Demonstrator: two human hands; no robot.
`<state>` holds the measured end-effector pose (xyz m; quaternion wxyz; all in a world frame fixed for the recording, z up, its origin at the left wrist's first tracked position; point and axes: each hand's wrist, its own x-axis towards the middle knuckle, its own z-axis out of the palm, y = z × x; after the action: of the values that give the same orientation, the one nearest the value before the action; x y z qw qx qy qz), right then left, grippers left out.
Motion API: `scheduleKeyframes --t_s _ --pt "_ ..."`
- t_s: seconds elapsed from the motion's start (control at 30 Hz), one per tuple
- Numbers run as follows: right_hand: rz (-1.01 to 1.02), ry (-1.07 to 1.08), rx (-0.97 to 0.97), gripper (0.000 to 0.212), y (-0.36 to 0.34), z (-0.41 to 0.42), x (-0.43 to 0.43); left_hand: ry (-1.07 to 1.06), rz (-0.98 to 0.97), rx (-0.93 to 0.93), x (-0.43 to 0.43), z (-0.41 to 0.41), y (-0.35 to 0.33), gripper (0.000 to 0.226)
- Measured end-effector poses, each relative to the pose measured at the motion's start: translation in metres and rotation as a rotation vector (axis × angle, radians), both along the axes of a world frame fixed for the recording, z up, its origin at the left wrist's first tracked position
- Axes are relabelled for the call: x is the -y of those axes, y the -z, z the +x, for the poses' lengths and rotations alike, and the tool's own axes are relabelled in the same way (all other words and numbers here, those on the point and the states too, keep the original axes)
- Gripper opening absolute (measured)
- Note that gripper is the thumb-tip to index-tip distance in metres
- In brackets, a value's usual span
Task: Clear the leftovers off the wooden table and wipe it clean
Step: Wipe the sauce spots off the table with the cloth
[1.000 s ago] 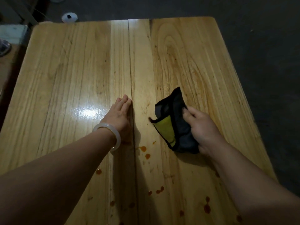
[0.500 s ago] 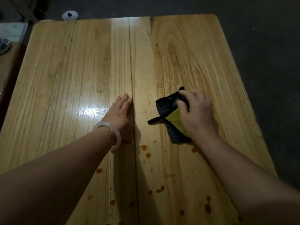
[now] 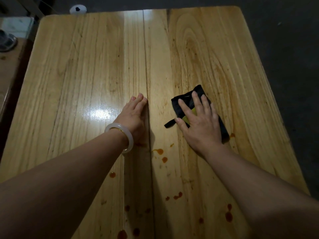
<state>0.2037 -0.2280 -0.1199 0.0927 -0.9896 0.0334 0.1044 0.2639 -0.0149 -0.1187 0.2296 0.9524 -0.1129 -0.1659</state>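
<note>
A light wooden table [image 3: 86, 75] fills the view. A folded black cloth with a yellow patch [image 3: 183, 104] lies flat on its right half. My right hand [image 3: 198, 123] presses on the cloth with spread, straight fingers. My left hand [image 3: 134, 116], with a pale bangle on the wrist, rests flat on the table near the middle seam, fingers together. Several reddish-orange sauce drops [image 3: 159, 151] dot the wood between and below my hands, down to the near edge.
Dark floor [image 3: 284, 49] surrounds the table on the right and far side. A small white round object [image 3: 78, 9] sits on the floor beyond the far edge. At the left stands another brown surface [image 3: 6, 69] with a metal item on it.
My right hand went from gripping the bunched cloth to laying it down and pressing it flat with open fingers. The cloth shifted slightly away from me. My left hand stayed put.
</note>
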Motion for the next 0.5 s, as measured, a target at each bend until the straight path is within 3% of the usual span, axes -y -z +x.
scheduleKeyframes --t_s 0.33,0.5 --pt "0.062 -0.269 0.073 0.055 -0.002 -0.053 -0.035 0.035 -0.089 -0.057 -0.01 0.008 0.002 0.061" --pt "0.105 -0.616 0.101 0.051 0.001 -0.065 -0.035 0.052 -0.129 -0.065 -0.015 0.013 0.001 0.062"
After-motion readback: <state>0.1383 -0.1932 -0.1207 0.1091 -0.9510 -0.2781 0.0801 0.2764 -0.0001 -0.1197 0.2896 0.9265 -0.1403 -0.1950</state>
